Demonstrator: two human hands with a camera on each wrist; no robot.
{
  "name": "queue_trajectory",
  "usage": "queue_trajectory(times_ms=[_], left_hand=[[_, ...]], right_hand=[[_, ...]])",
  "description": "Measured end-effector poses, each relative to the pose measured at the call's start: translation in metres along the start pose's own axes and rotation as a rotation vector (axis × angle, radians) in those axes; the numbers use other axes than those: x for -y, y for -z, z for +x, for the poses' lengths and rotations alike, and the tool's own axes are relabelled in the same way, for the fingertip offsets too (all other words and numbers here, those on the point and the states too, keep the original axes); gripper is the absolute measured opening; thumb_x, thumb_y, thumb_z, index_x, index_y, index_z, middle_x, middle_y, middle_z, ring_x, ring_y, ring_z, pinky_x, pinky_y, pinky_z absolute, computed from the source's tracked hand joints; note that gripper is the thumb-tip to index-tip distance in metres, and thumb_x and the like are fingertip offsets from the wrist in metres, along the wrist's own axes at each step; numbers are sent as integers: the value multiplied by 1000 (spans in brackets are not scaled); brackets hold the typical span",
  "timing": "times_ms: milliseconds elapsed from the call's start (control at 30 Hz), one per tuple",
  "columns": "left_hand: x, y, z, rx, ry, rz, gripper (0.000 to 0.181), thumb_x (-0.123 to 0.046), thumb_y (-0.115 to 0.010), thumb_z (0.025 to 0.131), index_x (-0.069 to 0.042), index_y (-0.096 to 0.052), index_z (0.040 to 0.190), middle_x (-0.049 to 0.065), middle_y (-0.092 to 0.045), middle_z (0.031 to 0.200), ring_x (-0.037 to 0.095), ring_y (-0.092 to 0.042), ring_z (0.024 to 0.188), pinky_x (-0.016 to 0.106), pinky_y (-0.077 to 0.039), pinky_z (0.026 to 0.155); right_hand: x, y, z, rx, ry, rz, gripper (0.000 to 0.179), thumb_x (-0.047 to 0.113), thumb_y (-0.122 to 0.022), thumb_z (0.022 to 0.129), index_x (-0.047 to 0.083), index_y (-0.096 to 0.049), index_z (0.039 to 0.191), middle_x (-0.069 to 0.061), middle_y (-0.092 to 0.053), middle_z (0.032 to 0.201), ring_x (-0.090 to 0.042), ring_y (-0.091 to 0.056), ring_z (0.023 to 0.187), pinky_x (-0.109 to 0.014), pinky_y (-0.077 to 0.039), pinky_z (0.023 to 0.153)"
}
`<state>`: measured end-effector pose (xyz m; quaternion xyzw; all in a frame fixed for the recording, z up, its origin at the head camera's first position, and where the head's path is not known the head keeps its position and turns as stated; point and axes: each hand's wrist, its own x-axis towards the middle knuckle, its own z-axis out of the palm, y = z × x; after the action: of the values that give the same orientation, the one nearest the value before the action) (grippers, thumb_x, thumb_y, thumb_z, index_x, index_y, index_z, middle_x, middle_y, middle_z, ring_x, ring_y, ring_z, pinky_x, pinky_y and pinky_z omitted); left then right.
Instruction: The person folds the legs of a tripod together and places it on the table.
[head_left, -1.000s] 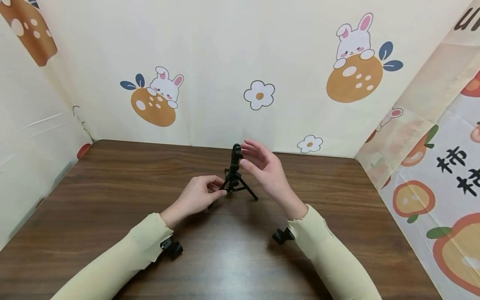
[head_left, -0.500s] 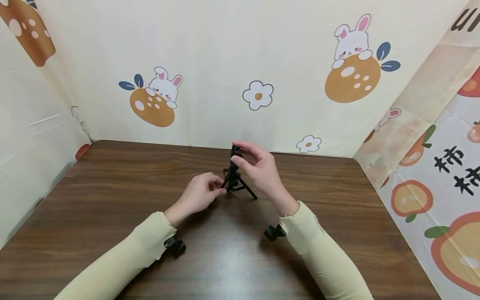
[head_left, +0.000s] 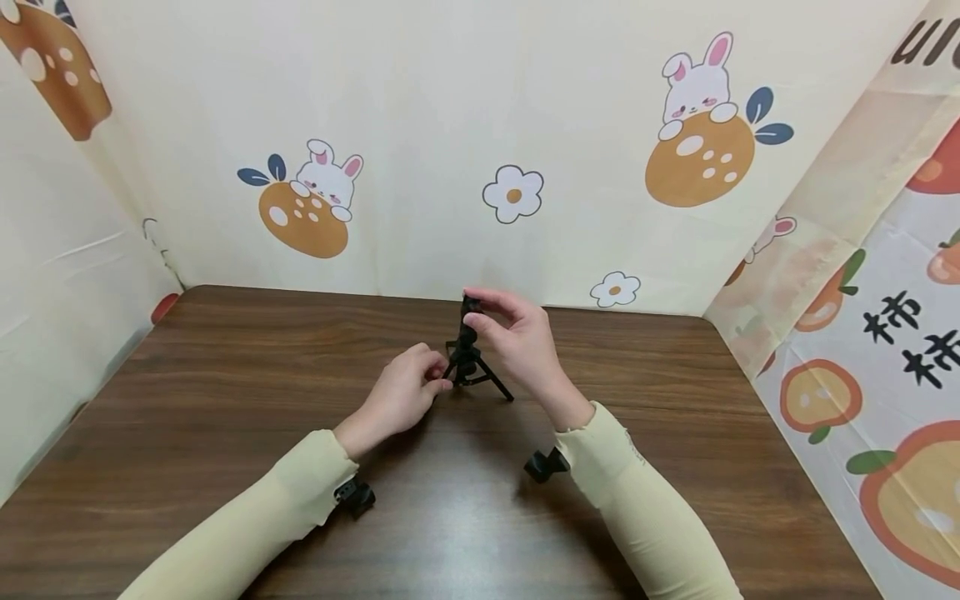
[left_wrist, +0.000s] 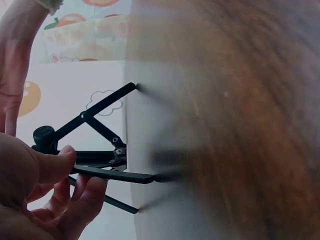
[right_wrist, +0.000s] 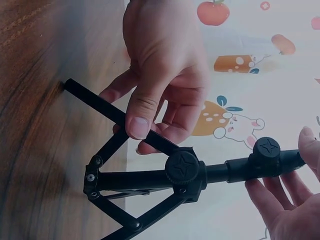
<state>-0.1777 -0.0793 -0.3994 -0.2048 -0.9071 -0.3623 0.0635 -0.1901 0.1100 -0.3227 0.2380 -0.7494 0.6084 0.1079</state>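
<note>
A small black tripod stands upright on the wooden table with its legs spread. My left hand pinches one tripod leg between thumb and fingers, low on its left side. In the right wrist view that hand has its thumb over the leg. My right hand grips the top of the tripod's column from the right, thumb in front and fingers behind. A round knob with a star mark sits where the legs meet the column. A second star-marked knob is higher up, near my right fingers.
The brown wooden table reaches back to a pale curtain printed with rabbits and flowers. More printed cloth hangs at the right. Black wrist cameras hang below both sleeves, just above the table.
My right hand has moved left and curled round the top of the tripod, which it was beside before. My left hand stays on the leg. The tripod has hardly moved.
</note>
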Motion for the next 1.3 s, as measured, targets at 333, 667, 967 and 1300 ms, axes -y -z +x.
queue_trajectory(times_ms=[333, 667, 967, 1300], left_hand=[[1, -1, 0, -64, -31, 19, 10, -7, -76, 88, -10, -67, 86, -2, -50, 80, 14, -49, 70, 33, -43, 64], [-1, -9, -1, -96, -10, -94, 7, -1, -73, 89, -5, -67, 90, 3, -50, 91, 17, -55, 82, 34, -48, 75], [-3, -14, 0, -112, -17, -178, 10, 1, -71, 90, -4, -62, 89, 5, -49, 93, 18, -55, 86, 36, -47, 78], [-3, -17, 3, -87, 31, -265, 8, 2, -67, 93, -2, -60, 91, 7, -48, 97, 20, -54, 90, 38, -48, 84]], right_hand=[[25, -2, -3, -43, -19, -29, 30, -2, -73, 88, -5, -69, 117, -18, -69, 113, -23, -64, 105, -35, -53, 87], [23, -3, -3, -36, 16, 0, 31, -3, -74, 86, -7, -69, 116, -21, -69, 110, -26, -65, 102, -32, -54, 86], [24, -2, -4, -44, 17, 2, 31, -4, -74, 86, -6, -70, 116, -21, -69, 110, -26, -65, 101, -30, -54, 86], [23, -4, -7, -56, -3, 22, 32, -4, -75, 85, -6, -69, 117, -19, -69, 110, -22, -65, 100, -31, -54, 87]])
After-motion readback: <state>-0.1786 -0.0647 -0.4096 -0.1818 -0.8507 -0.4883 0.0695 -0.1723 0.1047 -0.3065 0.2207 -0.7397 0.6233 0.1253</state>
